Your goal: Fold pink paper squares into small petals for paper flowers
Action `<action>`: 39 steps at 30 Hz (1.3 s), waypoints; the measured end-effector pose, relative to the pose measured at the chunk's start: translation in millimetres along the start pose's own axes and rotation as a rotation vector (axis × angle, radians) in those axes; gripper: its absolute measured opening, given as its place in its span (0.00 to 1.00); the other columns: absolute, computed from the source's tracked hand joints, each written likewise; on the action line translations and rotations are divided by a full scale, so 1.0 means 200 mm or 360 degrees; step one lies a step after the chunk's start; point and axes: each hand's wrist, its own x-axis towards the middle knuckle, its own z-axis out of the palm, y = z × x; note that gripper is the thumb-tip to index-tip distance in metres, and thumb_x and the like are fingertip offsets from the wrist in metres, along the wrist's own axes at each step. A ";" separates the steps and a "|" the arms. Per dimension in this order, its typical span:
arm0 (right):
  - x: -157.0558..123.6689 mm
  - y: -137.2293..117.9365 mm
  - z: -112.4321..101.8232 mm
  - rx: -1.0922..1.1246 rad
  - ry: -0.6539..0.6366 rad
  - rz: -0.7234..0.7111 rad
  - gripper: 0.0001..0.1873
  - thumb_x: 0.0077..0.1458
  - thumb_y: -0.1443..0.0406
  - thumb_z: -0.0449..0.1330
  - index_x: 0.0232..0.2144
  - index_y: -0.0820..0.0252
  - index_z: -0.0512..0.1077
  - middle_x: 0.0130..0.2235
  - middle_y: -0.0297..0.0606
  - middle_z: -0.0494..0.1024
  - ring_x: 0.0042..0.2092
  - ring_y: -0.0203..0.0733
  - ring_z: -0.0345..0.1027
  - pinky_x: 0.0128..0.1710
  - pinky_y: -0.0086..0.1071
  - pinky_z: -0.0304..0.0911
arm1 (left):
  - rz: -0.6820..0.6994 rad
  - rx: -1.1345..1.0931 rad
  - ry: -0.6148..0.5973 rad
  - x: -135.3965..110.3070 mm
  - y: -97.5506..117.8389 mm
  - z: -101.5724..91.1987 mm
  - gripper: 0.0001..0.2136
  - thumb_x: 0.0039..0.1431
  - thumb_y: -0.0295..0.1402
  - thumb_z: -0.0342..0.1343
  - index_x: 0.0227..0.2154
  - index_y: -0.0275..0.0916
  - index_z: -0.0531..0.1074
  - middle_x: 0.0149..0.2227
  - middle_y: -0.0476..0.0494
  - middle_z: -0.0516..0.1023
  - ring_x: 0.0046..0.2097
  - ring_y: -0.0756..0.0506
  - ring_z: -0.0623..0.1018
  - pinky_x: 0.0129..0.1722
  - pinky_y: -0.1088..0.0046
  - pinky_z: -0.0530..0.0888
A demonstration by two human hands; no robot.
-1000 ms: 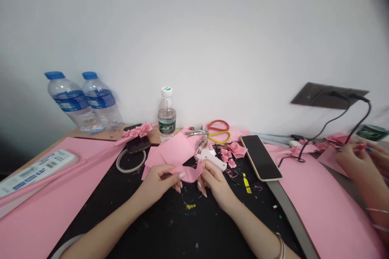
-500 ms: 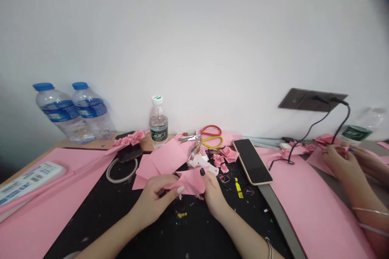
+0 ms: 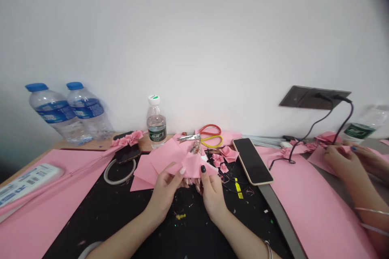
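Note:
A piece of folded pink paper (image 3: 192,166) is held up between both hands over the black mat (image 3: 194,226). My left hand (image 3: 168,185) pinches its left side, thumb on the near face and fingers behind. On the other side my right hand (image 3: 212,189), with a dark thumbnail, grips the paper the same way. Square pink sheets (image 3: 164,158) lie fanned just beyond my left hand. Scissors with red and yellow handles (image 3: 212,141) rest behind the held paper. Small pink paper flowers (image 3: 228,154) sit to the right of them.
A phone (image 3: 253,162) lies to the right, with a small water bottle (image 3: 157,123) near the wall. A tape roll (image 3: 119,181), a pink flower stem (image 3: 88,161) and large bottles (image 3: 56,109) are leftward. Another person's hands (image 3: 343,166) work with pink paper at far right.
The paper has been raised and turned away from me, its upper part now covering what lay behind it. My left hand has turned more upright, and both thumbs now press the near face.

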 end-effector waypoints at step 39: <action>0.04 0.06 0.09 0.0005 -0.0366 -0.0138 0.26 0.60 0.53 0.45 0.13 0.58 0.51 0.16 0.27 0.50 0.19 0.31 0.43 0.20 0.30 0.40 | 0.0035 0.0573 0.0148 -0.01 0.00 -0.11 0.23 0.60 0.45 0.42 0.13 0.39 0.59 0.13 0.55 0.58 0.17 0.53 0.61 0.19 0.77 0.59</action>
